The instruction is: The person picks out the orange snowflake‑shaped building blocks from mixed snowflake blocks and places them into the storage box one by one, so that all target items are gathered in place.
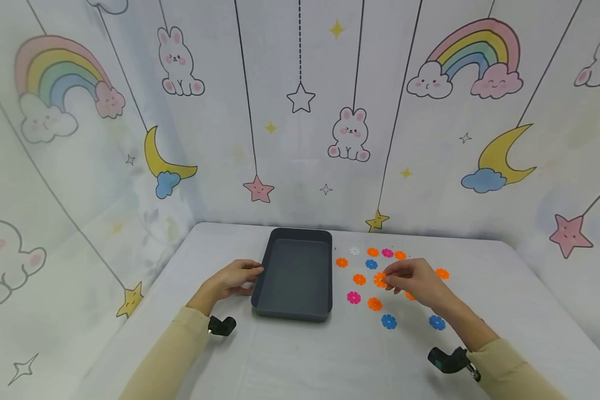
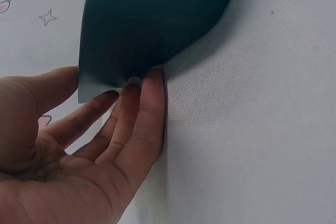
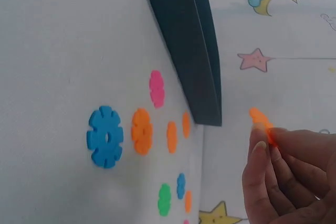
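Note:
In the head view, a dark grey rectangular tray (image 1: pixel 295 278) lies on the white table. My left hand (image 1: pixel 232 279) holds its left side; in the left wrist view the thumb is at the rim and the fingertips press the outer wall (image 2: pixel 152 19). To the right of the tray, my right hand (image 1: pixel 420 284) pinches an orange flower-shaped plastic disc (image 3: pixel 261 118) between thumb and fingers, raised over the table. Around it lie several similar discs, among them a blue disc (image 1: pixel 389 321), a pink disc (image 1: pixel 353 298) and an orange disc (image 1: pixel 375 304).
A white disc (image 1: pixel 354 251) lies near the tray's far right corner. One green disc (image 3: pixel 164 199) shows in the right wrist view. Another blue disc (image 1: pixel 437 322) is below my right wrist. Behind the table hangs a printed curtain (image 1: pixel 300 166).

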